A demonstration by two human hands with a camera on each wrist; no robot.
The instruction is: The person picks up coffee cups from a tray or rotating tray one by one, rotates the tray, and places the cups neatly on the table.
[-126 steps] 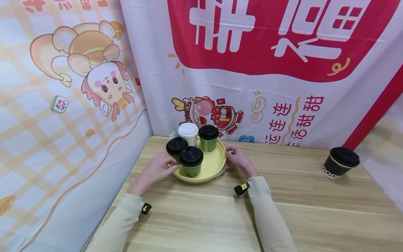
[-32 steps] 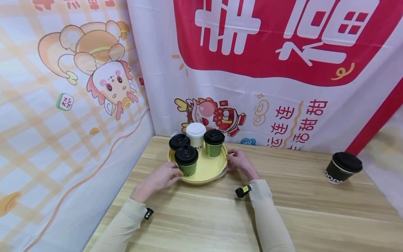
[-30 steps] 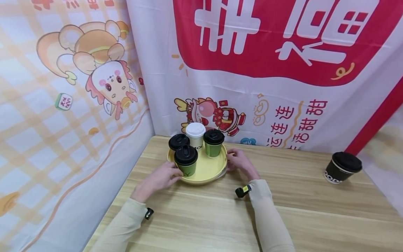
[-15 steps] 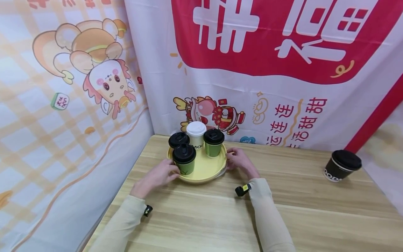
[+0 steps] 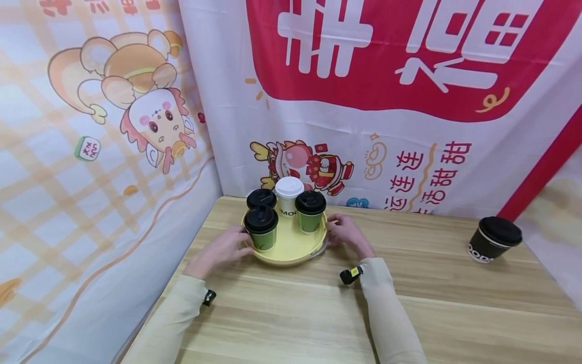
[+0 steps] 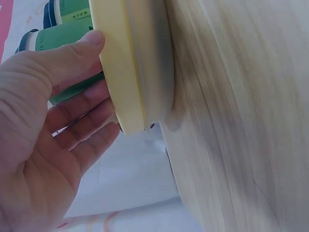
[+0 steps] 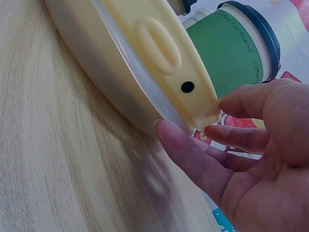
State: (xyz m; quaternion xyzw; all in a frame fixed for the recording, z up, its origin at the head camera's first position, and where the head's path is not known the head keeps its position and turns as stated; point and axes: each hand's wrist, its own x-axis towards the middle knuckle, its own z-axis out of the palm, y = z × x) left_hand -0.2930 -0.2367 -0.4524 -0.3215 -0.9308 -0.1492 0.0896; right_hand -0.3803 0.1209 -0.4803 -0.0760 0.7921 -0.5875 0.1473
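A round yellow tray [image 5: 288, 245] holds several lidded paper coffee cups. My left hand [image 5: 222, 250] grips its rim at the front left, beside a green cup [image 5: 262, 238] with a black lid. In the left wrist view, the thumb [image 6: 79, 50] lies along the tray rim [image 6: 116, 63] and the fingers curl in beside it. At the right edge my right hand [image 5: 344, 233] pinches the tray; its fingertips meet the yellow rim [image 7: 203, 104] and the pale layer beneath. Behind stand a white-lidded cup [image 5: 289, 188], another green cup [image 5: 310, 221] and a partly hidden black-lidded cup [image 5: 261, 198].
A dark cup [image 5: 491, 242] with a black lid stands apart at the right of the wooden table [image 5: 300, 313]. Printed cloth hangs [image 5: 218, 126] close behind the tray, and a patterned cloth wall [image 5: 113, 227] borders the left side.
The tray has turned clockwise with its cups: the front green cup has shifted left, the white-lidded one right. My left hand has moved left along with the rim; the right hand stays put.
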